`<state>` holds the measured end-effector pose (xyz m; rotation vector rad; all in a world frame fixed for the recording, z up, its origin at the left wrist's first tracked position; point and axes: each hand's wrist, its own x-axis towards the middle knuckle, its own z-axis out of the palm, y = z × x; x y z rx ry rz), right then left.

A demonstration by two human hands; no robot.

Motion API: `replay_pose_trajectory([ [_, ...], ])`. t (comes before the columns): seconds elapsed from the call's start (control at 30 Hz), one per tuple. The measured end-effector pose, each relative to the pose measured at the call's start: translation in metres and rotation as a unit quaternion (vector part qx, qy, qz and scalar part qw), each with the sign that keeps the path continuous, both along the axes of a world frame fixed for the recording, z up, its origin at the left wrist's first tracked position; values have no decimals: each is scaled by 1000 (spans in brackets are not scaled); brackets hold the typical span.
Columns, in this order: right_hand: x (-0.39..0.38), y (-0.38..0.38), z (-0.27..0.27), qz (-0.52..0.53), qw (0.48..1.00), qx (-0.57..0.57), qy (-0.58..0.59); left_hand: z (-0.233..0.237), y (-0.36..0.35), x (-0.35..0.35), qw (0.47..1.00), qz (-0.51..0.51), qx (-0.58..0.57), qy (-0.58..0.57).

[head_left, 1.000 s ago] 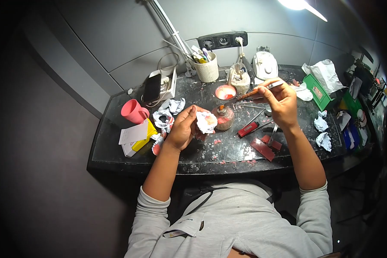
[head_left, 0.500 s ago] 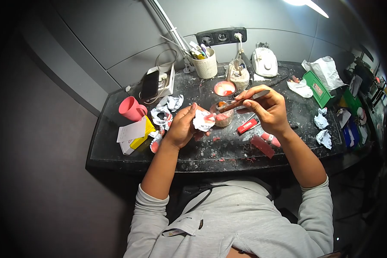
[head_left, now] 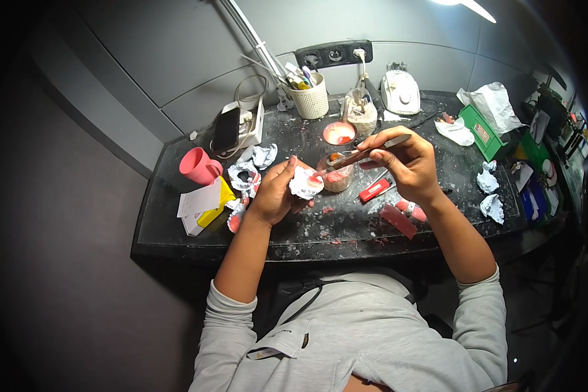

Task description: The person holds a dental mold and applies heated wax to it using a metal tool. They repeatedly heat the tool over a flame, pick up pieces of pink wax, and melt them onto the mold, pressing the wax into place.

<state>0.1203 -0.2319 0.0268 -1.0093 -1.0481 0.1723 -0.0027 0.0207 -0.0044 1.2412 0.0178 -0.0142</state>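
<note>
My left hand [head_left: 273,194] is closed on a white plaster model [head_left: 306,183] with pink wax on it. My right hand [head_left: 406,164] pinches a dark-handled tool [head_left: 366,154], its tip close to the model's right side; whether it touches I cannot tell. Just behind the tip a small burner with an orange flame [head_left: 334,157] stands by a glass jar [head_left: 338,178] of pink pieces. Beyond it is a round dish of pink wax [head_left: 340,133]. A red knife [head_left: 375,190] and a pink wax sheet [head_left: 398,221] lie below my right hand.
A pink mug [head_left: 200,166], a yellow box [head_left: 217,205] and a phone [head_left: 227,130] are at the left. Behind stand a pen holder [head_left: 310,98] and a white device [head_left: 400,93]. A green box [head_left: 481,134] and crumpled paper [head_left: 492,208] lie at the right.
The model in my left hand has turned slightly and shifted a little left. The tool tip has moved slightly left with it.
</note>
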Motion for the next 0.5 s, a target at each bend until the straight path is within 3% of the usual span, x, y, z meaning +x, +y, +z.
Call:
replay_pose_trajectory([
  [0.23,-4,1,2,-7,1000,-5,-5,1,-1,-1,1000,-4,2,16],
  [0.4,6,-8,8,-151,988,-9,-19,-2,1,2,1000,8,1,4],
  [0.5,9,-6,8,-166,985,-9,35,1,-2,1,1000,16,7,1],
])
